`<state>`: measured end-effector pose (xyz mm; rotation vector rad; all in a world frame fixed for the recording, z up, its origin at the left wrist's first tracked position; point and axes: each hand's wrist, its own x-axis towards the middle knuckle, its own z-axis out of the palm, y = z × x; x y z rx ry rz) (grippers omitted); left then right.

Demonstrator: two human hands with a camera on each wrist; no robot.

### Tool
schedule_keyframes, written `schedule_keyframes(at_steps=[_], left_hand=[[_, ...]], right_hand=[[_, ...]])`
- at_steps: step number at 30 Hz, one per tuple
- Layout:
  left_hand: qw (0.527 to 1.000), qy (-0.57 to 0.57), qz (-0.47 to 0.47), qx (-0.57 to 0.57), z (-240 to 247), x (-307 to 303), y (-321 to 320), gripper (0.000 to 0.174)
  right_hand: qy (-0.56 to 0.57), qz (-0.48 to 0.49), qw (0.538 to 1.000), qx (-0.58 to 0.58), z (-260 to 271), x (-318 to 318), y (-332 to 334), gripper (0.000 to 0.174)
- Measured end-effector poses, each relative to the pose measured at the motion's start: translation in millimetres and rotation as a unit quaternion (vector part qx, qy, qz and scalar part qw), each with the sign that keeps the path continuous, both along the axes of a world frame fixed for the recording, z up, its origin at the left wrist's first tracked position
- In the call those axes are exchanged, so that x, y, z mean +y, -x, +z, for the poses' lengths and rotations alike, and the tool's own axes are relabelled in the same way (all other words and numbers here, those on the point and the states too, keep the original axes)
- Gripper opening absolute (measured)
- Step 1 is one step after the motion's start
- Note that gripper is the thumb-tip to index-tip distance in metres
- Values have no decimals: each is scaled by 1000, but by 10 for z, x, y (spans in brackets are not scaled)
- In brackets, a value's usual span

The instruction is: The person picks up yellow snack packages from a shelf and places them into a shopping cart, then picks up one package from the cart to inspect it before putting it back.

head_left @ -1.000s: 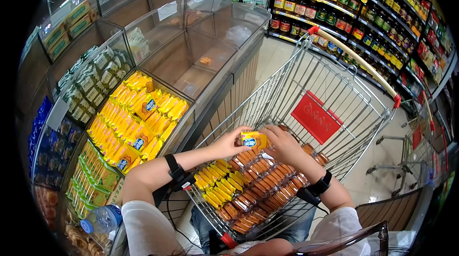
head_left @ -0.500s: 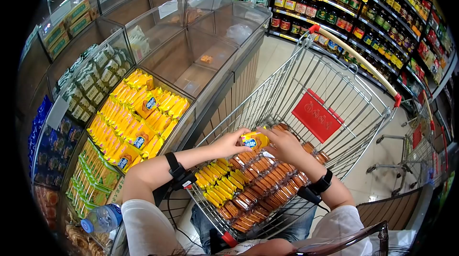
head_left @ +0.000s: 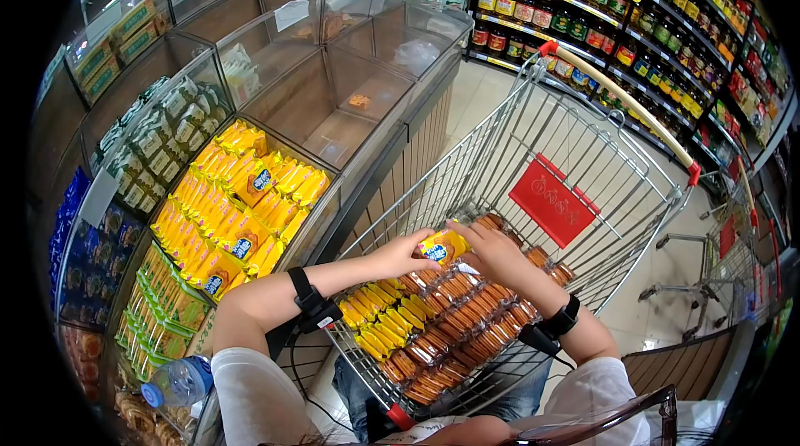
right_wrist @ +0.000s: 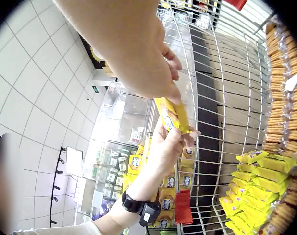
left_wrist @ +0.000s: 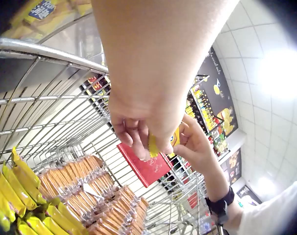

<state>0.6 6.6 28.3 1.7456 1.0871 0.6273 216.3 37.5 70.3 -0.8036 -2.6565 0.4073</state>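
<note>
A yellow snack packet point(head_left: 443, 248) with a blue-and-white logo is held between both hands above the shopping cart point(head_left: 467, 175). My left hand point(head_left: 400, 253) pinches its left end, thumb on the near side. At the opposite end, my right hand point(head_left: 498, 253) grips the packet with thumb and fingers, as the right wrist view also shows. Below the hands, rows of brown biscuits in clear wrap point(head_left: 462, 325) line the cart's bottom. Beside them at the left stand several yellow packets point(head_left: 383, 317) in two rows.
A bin of yellow packets point(head_left: 242, 213) is at the left, with green packs point(head_left: 162, 300) in front and a water bottle point(head_left: 179, 381) at its near corner. Clear-walled bins point(head_left: 358, 104) continue behind. Shelves of jars point(head_left: 567, 0) and a second cart point(head_left: 721, 246) stand beyond.
The packet has tilted slightly, its right end rising, and the right hand's fingers have shifted along it. Both hands stay over the same part of the cart.
</note>
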Motion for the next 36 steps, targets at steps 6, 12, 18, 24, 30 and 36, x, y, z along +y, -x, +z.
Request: schedule_keyframes(at_steps=[6, 12, 18, 24, 30, 36], left_hand=[[1000, 13, -5, -23, -22, 9, -8, 48], [994, 49, -6, -99, -36, 17, -29, 47], [983, 107, 1, -151, -35, 35, -35, 45], [981, 117, 6, -154, -55, 39, -25, 44], [984, 112, 25, -135, -121, 67, -11, 44], [990, 79, 21, -119, -121, 64, -12, 39]], right_hand=[[-6, -6, 1000, 1, -31, 16, 2, 59], [-41, -6, 999, -18, 21, 16, 10, 51], [-54, 2, 998, 33, 37, 17, 9, 47], [-44, 16, 997, 62, 17, 42, 10, 45], [-94, 25, 993, 63, -1, 58, 6, 46], [-49, 9, 999, 9, -2, 42, -9, 46]])
